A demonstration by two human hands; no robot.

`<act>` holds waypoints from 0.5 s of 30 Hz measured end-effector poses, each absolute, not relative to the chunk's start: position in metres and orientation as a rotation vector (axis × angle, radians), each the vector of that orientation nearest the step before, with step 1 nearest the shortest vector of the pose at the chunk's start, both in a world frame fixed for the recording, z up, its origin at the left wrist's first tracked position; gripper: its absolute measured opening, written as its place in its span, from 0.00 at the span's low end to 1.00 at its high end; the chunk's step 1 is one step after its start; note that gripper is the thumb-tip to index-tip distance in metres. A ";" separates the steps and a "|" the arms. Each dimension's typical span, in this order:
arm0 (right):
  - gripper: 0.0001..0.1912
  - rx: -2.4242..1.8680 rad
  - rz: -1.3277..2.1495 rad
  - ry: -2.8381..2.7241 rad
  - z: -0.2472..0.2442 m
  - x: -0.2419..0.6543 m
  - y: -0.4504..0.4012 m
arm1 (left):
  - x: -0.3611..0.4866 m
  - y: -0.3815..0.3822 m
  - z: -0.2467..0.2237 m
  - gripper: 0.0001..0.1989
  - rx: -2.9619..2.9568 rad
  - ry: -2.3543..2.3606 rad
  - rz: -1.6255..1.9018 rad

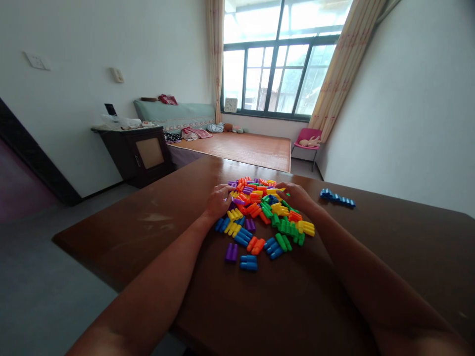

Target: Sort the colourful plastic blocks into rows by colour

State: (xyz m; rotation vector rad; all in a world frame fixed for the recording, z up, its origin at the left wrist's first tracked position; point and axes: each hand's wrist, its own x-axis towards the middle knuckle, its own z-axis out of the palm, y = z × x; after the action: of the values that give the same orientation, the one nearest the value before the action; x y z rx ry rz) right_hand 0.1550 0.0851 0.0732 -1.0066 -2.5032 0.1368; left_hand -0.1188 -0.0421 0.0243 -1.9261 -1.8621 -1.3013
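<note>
A pile of plastic pieces in blue, green, yellow, orange and purple (256, 210) lies on the brown table. My left hand (219, 200) rests at the pile's left edge, fingers apart and touching pieces there. On the far right side, my right hand (291, 194) has its thumb and fingers around a yellow piece (273, 191). Nearest to me lie a purple piece (231, 252) and a blue piece (248, 262), slightly apart from the pile. Off to the right stands a row of joined blue pieces (337, 198).
The dark brown table (389, 237) has its left corner near my left forearm. Beyond it are a bed with a mat (245, 146), a dark cabinet (143, 151), a pink chair (308, 138) and a window.
</note>
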 end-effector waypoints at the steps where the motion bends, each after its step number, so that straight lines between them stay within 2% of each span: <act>1: 0.15 -1.068 0.135 -2.518 0.072 0.154 0.083 | -0.120 -0.041 0.024 0.13 -1.915 -1.873 -1.314; 4: 0.21 -1.208 0.068 -2.546 0.063 0.149 0.076 | -0.123 -0.040 0.022 0.12 -1.927 -1.872 -1.321; 9: 0.15 -1.078 0.129 -2.534 0.048 0.140 0.076 | -0.125 -0.039 0.019 0.11 -1.986 -1.864 -1.326; 12: 0.18 -0.904 0.286 -2.414 0.045 0.140 0.089 | -0.128 -0.037 0.018 0.11 -1.991 -1.866 -1.342; 15: 0.18 -0.917 0.337 -2.214 0.047 0.157 0.114 | -0.133 -0.035 0.016 0.11 -1.991 -1.868 -1.344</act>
State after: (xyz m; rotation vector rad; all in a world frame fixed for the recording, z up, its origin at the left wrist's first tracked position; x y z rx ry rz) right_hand 0.1568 0.1144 0.0474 -0.9171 -2.2143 0.3370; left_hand -0.1326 -0.0346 0.0158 -1.9914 -1.8677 -1.3436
